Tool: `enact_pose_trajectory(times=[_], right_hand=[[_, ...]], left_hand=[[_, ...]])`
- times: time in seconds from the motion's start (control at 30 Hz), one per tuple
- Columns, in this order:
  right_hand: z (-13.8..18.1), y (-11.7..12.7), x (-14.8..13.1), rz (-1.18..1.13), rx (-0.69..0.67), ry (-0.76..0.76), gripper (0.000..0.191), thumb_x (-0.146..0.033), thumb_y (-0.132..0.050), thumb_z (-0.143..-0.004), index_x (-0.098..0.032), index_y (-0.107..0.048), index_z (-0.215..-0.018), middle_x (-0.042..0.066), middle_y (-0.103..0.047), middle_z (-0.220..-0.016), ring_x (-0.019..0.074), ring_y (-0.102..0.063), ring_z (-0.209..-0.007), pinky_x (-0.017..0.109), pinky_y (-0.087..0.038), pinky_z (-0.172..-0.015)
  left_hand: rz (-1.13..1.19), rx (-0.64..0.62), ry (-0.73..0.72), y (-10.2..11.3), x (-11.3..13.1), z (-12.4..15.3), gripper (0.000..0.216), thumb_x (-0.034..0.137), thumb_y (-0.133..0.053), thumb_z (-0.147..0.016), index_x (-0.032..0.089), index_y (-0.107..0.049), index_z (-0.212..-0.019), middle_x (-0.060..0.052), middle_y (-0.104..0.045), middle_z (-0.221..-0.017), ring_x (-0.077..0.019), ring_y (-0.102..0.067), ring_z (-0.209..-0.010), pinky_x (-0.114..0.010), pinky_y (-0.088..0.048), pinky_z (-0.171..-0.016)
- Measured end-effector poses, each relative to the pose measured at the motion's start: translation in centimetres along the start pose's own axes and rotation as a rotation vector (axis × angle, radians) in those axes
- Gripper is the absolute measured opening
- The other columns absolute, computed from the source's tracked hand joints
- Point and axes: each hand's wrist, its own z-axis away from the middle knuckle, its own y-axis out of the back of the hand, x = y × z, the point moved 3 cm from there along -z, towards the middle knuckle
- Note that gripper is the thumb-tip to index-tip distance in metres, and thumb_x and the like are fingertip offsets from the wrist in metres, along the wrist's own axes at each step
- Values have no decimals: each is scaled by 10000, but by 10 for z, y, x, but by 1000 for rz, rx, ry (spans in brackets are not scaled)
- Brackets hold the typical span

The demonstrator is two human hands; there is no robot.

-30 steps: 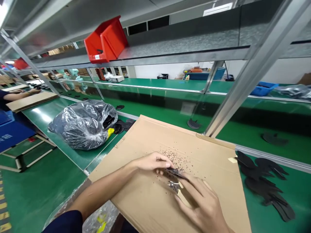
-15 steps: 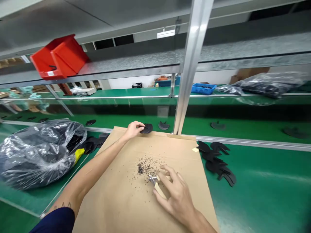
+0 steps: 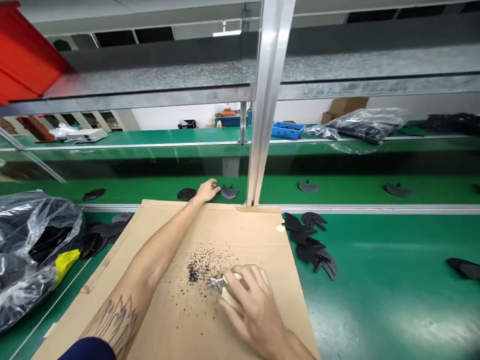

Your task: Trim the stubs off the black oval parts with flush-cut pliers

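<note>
My left hand (image 3: 208,191) reaches over the far edge of the cardboard sheet (image 3: 262,260), fingers apart and holding nothing that shows. Just right of its fingertips lies a black crescent-shaped part (image 3: 228,191) on the green belt. To the left of the hand lies a round black part (image 3: 186,194). Above the cardboard, my right hand (image 3: 255,305) is wrapped round small nippers (image 3: 216,284) with a shiny metal head and cream handles. Their head points left towards a scatter of tiny black scraps (image 3: 193,272). The palm covers part of the handles.
Black curved parts (image 3: 309,245) lie in a pile right of the cardboard. At left sits a clear plastic bag (image 3: 33,250) of black parts. A metal post (image 3: 268,100) stands behind the cardboard, below a shelf with a red bin (image 3: 28,55). More parts dot the belt.
My left hand has let go of the round black part and moved right, beside the crescent part. My right hand keeps the nippers. The view has swung to the right.
</note>
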Motion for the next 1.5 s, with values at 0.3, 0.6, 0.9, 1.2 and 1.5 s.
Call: enact_pose_trajectory(times=[0.3, 0.6, 0.9, 1.2, 1.5], right_hand=[[2, -1, 4, -51, 92, -45, 297, -288, -481, -1027, -175, -559, -1291, 104, -675, -955, 235, -630, -809, 351, -545, -697], [-6, 5, 10, -496, 280, -486, 165, -376, -660, -904, -224, -604, -930, 32, -633, -845, 199, -619, -774, 297, -519, -682], [-28, -2, 15, -852, 46, -640, 367, -545, -785, -730, -219, -648, -827, 33, -685, -826, 218, -646, -795, 314, -537, -747], [-26, -4, 13, -969, 144, -768, 460, -566, -873, -627, -205, -676, -831, 45, -682, -855, 183, -591, -713, 290, -467, -602], [-24, -5, 17, -1098, 242, -877, 522, -540, -925, -557, -205, -667, -864, 12, -638, -779, 131, -510, -589, 249, -419, -472]], left_hand=[[283, 75, -73, -11, 35, 23, 278, 116, -731, -745, 215, -596, -967, -15, -693, -862, -214, -695, -888, -355, -528, -893], [598, -43, -196, 38, 25, 162, 241, 308, -694, -810, 177, -604, -991, -23, -668, -848, -140, -665, -764, -241, -528, -706], [406, -358, -371, 53, 23, 268, 290, 438, -631, -934, 211, -670, -1110, -97, -747, -997, -198, -719, -848, -313, -594, -755], [-224, 230, 62, 186, -76, 186, 182, 199, -560, -899, 174, -685, -1029, -165, -693, -1229, -326, -575, -1298, -455, -404, -1165], [-368, 386, 250, 221, -130, 188, 211, 106, -645, -766, 157, -659, -970, -170, -692, -1119, -351, -631, -1211, -473, -461, -1103]])
